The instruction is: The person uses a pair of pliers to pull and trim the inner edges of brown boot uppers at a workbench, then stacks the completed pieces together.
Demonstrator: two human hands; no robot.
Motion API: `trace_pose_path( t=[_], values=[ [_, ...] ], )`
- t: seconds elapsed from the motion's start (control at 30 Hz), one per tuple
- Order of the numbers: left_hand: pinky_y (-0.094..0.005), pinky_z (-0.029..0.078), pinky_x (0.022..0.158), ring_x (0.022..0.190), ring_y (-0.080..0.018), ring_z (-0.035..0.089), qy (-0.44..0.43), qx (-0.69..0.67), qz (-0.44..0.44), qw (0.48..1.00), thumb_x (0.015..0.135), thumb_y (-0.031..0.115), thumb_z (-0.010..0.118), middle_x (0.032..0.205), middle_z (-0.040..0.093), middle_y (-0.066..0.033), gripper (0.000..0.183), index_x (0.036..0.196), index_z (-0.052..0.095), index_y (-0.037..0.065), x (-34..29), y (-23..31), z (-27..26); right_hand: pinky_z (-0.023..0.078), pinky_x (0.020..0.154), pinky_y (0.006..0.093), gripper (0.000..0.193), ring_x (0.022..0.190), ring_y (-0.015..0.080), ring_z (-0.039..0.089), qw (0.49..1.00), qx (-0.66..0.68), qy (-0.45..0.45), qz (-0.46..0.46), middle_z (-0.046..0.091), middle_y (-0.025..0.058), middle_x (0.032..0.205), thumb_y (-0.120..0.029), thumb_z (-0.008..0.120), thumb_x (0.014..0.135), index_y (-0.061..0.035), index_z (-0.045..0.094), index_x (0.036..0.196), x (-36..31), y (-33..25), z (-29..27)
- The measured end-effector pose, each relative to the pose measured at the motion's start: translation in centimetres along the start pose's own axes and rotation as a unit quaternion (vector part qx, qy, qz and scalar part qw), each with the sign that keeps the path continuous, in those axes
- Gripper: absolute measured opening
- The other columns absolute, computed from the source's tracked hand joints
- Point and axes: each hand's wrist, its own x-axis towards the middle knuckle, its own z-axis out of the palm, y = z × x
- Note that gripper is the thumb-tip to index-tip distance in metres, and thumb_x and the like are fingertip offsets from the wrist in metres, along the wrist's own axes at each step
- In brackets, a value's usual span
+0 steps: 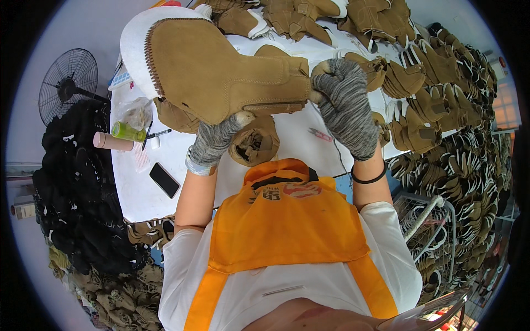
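Observation:
Both my hands, in grey knit gloves with bare-looking fingertips, hold up a brown suede boot upper (204, 66). It lies on its side above the table, its wide toe part to the left, edged by dark zigzag stitching and a white border. My left hand (215, 140) grips its lower edge near the middle, thumb on the near face. At its right, shaft end, my right hand (348, 107) is closed on the edge. Under it on the white table stands a rolled brown suede piece (254, 144). Small red-handled thread snips (320, 134) lie right of that piece.
A phone (164, 180), a green-lidded jar (128, 132), a pink bottle (112, 142) and pens are on the table's left. Brown boot uppers (414, 129) line its right and far sides. A black fan (67, 87) stands left, above black piles (83, 193). A wire cart (428, 231) is at right.

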Motion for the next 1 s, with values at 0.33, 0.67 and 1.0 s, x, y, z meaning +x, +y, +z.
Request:
trace_pose_path(
  t=[0.33, 0.67, 1.0],
  values=[
    [-0.0361, 0.043, 0.098, 0.114, -0.0207, 0.05, 0.089, -0.378, -0.082, 0.918, 0.078, 0.037, 0.074, 0.125, 0.051, -0.0102, 0.069, 0.13, 0.044, 0.002, -0.5, 1.4, 1.7, 0.045, 0.092, 0.0309, 0.028, 0.095, 0.017, 0.054, 0.653, 0.69, 0.133, 0.281, 0.055, 0.0046, 0.096, -0.026, 0.063, 0.09, -0.0023, 0.057, 0.104, -5.7, 6.1, 8.0],
    [-0.038, 0.036, 0.105, 0.121, -0.0222, 0.045, 0.15, -0.406, -0.065, 0.899, 0.077, 0.031, 0.075, 0.132, 0.046, -0.0086, 0.073, 0.135, 0.039, 0.005, -0.9, 0.4, 0.3, 0.044, 0.087, 0.0451, 0.035, 0.107, 0.0297, 0.056, 0.797, -0.189, -0.377, 0.432, 0.06, 0.0116, 0.108, -0.041, 0.058, 0.086, -0.0133, 0.062, 0.107, -22.9, 13.4, 17.2],
    [-0.037, 0.038, 0.105, 0.12, -0.0222, 0.047, 0.183, -0.388, -0.078, 0.9, 0.082, 0.027, 0.072, 0.131, 0.047, -0.0106, 0.067, 0.134, 0.038, 0.001, -0.3, 1.2, 1.4, 0.031, 0.095, 0.0465, 0.025, 0.112, 0.0281, 0.047, 0.838, -0.272, -0.349, 0.321, 0.056, 0.0088, 0.119, -0.033, 0.064, 0.078, -0.0138, 0.069, 0.095, -22.3, 13.1, 17.1]
  ],
)
